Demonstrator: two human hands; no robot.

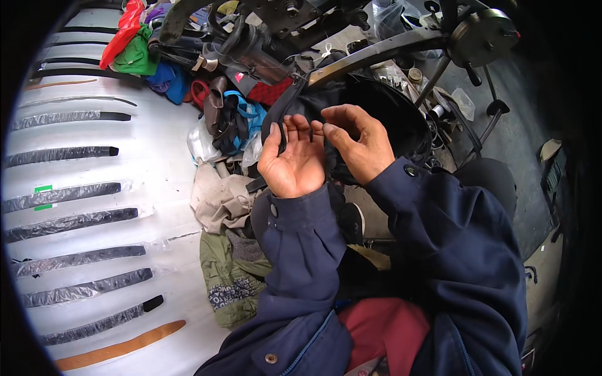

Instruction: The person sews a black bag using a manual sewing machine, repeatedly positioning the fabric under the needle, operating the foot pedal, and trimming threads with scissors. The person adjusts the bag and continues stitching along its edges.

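My left hand (293,160) is turned palm up, fingers loosely curled and the thumb apart; the palm is bare. Close beside its fingertips, my right hand (364,143) has thumb and forefinger bent toward each other in a pinch. A thin dark bit shows by the fingertips, too small to name. Behind both hands lies a black bag-like piece (392,113), and a black strip (283,108) from it passes behind my left thumb. Above them reaches the metal arm (376,57) of a hand-cranked machine, which looks like a sewing machine, with a round wheel (483,37).
On the left, a pale surface (169,207) bears rows of plastic-wrapped dark straps (72,224) and a tan leather strap (122,346). Olive cloth (232,276), beige cloth (221,195) and coloured bags (135,56) lie along its edge. Metal legs (433,81) stand at the right.
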